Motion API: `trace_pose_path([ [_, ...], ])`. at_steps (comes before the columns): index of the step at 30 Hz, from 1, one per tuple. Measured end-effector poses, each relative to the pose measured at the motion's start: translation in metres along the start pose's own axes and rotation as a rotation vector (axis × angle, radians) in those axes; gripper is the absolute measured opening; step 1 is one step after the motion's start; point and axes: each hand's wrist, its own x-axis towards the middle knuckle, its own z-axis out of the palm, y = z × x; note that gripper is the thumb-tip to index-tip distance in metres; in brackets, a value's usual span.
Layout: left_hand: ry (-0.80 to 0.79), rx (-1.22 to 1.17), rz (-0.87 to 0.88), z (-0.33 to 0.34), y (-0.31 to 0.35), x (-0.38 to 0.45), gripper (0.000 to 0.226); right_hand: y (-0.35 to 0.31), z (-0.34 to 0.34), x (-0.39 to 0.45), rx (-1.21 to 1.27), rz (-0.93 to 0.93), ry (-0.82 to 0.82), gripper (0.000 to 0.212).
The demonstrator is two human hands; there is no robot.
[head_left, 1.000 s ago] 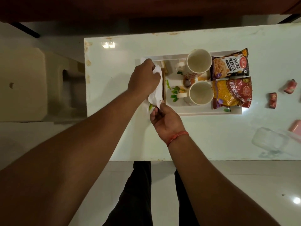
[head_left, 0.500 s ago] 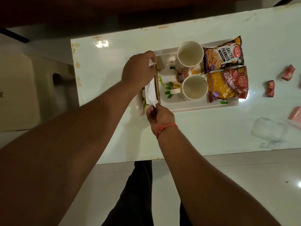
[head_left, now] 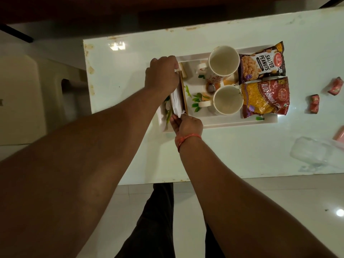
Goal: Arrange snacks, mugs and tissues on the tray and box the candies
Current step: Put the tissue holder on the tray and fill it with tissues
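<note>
A white tray (head_left: pixel 223 122) with a leaf print lies on the white table (head_left: pixel 130 71). On it stand two pale mugs (head_left: pixel 224 60) (head_left: pixel 228 100), a salted peanuts packet (head_left: pixel 262 64) and a red and yellow bhujia packet (head_left: pixel 266 97). At the tray's left end white tissues (head_left: pixel 176 103) stand in a thin wooden holder (head_left: pixel 184 95). My left hand (head_left: pixel 161 76) grips the far end of the tissues and holder. My right hand (head_left: pixel 187 124) pinches their near end. Two red candies (head_left: pixel 314 103) (head_left: pixel 335 86) lie on the table right of the tray.
A clear plastic box (head_left: pixel 316 152) sits at the table's right front, with a pink object (head_left: pixel 339 134) beside it at the frame edge. A beige stool (head_left: pixel 20 97) stands left of the table. My legs are below the table's front edge.
The tissues have gone down from a loose bunch above the tray's left end into the wooden holder. Both hands have stayed at their two ends.
</note>
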Motion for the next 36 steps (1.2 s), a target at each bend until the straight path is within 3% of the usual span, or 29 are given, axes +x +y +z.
trace_pose_path([
  [7, 0.073, -0.191, 0.0, 0.007, -0.011, -0.008, 0.025, 0.002, -0.009, 0.004, -0.15, -0.057, 0.006, 0.022],
  [15, 0.119, -0.523, -0.352, 0.01, -0.027, -0.05, 0.033, -0.001, -0.034, -0.011, -0.472, -0.257, 0.049, 0.024],
  [22, 0.114, -0.424, -0.174, 0.016, -0.038, -0.094, 0.038, 0.005, -0.039, -0.021, -0.95, -0.579, 0.007, 0.021],
  [29, 0.006, -0.095, -0.002, 0.009, -0.043, -0.133, 0.055, -0.015, -0.057, -0.044, -1.458, -0.871, -0.119, 0.034],
  [36, 0.046, 0.079, 0.207, -0.005, -0.019, -0.159, 0.059, -0.059, -0.111, -0.041, -1.623, -1.034, -0.106, 0.032],
])
